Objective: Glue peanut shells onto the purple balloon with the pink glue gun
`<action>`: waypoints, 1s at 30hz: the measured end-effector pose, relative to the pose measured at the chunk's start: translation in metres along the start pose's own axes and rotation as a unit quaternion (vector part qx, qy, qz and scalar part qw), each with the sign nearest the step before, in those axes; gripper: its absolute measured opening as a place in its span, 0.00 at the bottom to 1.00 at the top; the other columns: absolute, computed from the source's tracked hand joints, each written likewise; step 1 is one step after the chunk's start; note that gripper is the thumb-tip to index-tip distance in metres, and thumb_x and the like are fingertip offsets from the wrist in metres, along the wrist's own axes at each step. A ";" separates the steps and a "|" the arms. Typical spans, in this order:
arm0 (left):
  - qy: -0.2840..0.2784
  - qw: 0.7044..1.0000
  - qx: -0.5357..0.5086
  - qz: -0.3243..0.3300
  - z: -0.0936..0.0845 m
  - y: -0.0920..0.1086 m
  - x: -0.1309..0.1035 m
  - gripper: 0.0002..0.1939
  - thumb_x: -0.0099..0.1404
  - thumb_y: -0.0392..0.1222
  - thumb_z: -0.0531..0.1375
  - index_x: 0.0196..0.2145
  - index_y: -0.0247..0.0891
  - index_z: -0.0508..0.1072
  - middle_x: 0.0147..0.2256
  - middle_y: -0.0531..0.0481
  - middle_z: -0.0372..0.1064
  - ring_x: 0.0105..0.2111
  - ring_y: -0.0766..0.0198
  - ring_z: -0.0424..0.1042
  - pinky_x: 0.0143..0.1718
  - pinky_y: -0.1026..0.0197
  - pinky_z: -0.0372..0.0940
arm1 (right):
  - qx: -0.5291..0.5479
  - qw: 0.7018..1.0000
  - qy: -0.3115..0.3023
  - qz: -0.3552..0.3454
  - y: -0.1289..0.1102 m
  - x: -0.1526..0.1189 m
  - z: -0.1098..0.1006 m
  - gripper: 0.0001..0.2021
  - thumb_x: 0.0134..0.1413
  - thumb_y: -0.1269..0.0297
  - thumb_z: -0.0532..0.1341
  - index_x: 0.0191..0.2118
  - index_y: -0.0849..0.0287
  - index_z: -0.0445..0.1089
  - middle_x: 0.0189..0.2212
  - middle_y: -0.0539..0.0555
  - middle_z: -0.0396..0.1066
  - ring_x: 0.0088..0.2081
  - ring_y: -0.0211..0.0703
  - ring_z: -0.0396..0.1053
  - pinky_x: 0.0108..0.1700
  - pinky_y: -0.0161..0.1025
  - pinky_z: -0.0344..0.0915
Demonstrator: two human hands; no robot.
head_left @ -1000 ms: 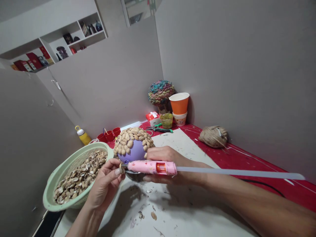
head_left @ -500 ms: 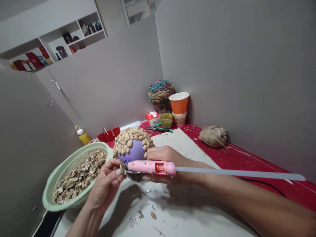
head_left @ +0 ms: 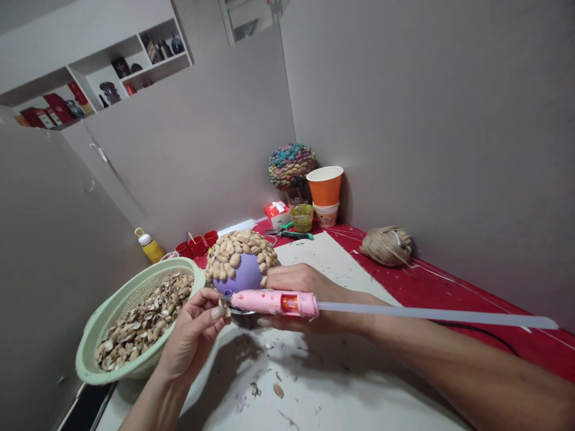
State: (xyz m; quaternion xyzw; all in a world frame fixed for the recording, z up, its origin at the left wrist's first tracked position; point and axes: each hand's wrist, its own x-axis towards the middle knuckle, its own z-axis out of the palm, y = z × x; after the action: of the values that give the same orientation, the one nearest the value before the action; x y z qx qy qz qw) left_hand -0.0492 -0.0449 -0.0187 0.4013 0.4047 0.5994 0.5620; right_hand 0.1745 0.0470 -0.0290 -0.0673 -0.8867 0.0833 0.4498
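My right hand [head_left: 305, 293] is wrapped round a pink hot glue gun [head_left: 269, 302], with a long clear glue stick [head_left: 426, 312] poking out of its back end. The gun's nozzle points left and meets a peanut shell [head_left: 225, 305] pinched between the thumb and fingers of my left hand [head_left: 200, 317]. Just behind the gun rests a purple balloon [head_left: 245, 272], its upper part covered in peanut shells. A dark bowl [head_left: 246, 320] shows partly beneath the balloon; the gun and my hand hide much of it.
A green colander [head_left: 85, 353] full of shells stands at the left. Behind are red cups [head_left: 197, 246], a yellow bottle [head_left: 153, 248], pliers [head_left: 294, 234], a tissue pack [head_left: 277, 214], an orange cup [head_left: 325, 188] and a colourful tree-shaped craft [head_left: 291, 166]. Twine [head_left: 387, 245] lies right.
Almost nothing differs. The whole view has shifted very slightly, while both hands keep the same hold on the shell and the glue gun.
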 end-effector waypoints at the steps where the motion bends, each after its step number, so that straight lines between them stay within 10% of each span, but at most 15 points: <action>1: 0.000 1.000 0.000 0.000 0.000 0.000 0.000 0.12 0.51 0.34 0.73 0.34 0.36 0.77 0.31 0.53 0.73 0.30 0.71 0.71 0.35 0.69 0.70 | 0.000 1.000 0.010 0.000 0.001 0.000 0.001 0.17 0.62 0.51 0.58 0.26 0.55 0.60 0.22 0.49 0.62 0.24 0.39 0.58 0.25 0.38 0.55; 30: -0.007 1.000 -0.007 0.004 0.000 0.000 -0.001 0.12 0.52 0.34 0.73 0.34 0.35 0.77 0.31 0.52 0.73 0.31 0.70 0.71 0.36 0.68 0.70 | 0.007 0.999 0.018 -0.030 0.000 0.003 -0.003 0.14 0.63 0.57 0.57 0.28 0.57 0.61 0.22 0.49 0.63 0.23 0.38 0.60 0.25 0.36 0.55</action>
State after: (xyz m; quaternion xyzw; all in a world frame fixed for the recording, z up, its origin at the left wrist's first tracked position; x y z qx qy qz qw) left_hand -0.0490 -0.0458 -0.0183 0.4033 0.3949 0.6013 0.5656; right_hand 0.1752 0.0473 -0.0251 -0.0386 -0.8796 0.0748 0.4683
